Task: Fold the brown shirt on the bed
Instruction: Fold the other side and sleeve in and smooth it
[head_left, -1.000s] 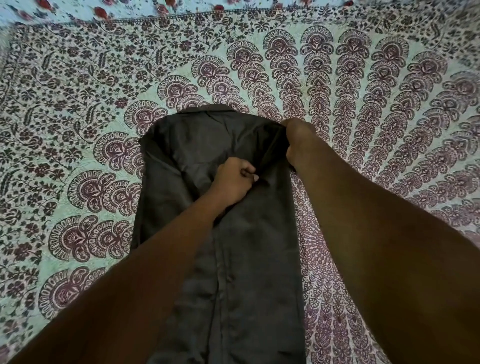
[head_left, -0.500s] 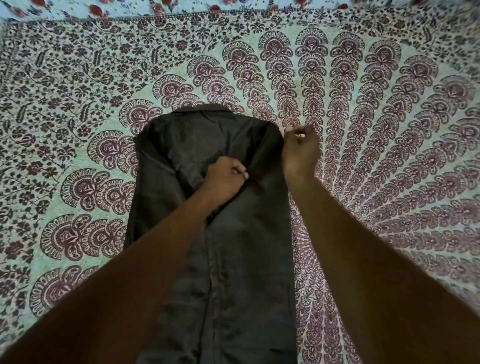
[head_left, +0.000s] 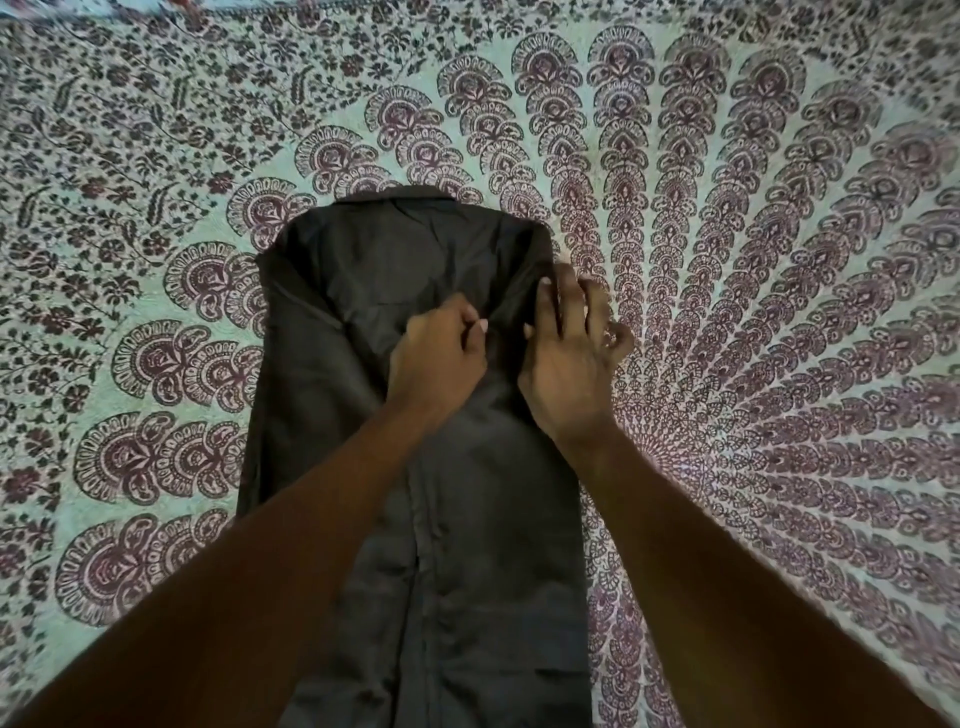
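Shirt (head_left: 415, 519) of dark brown cloth lies flat on the bed (head_left: 779, 312), folded into a long narrow strip, its collar at the far end. The bed cover has a purple and green pattern. Left hand (head_left: 439, 358) is curled and pinches a fold of cloth near the middle of the shirt's upper part. Right hand (head_left: 569, 353) rests at the shirt's right edge, its fingers (head_left: 569, 291) spread, the thumb touching the cloth.
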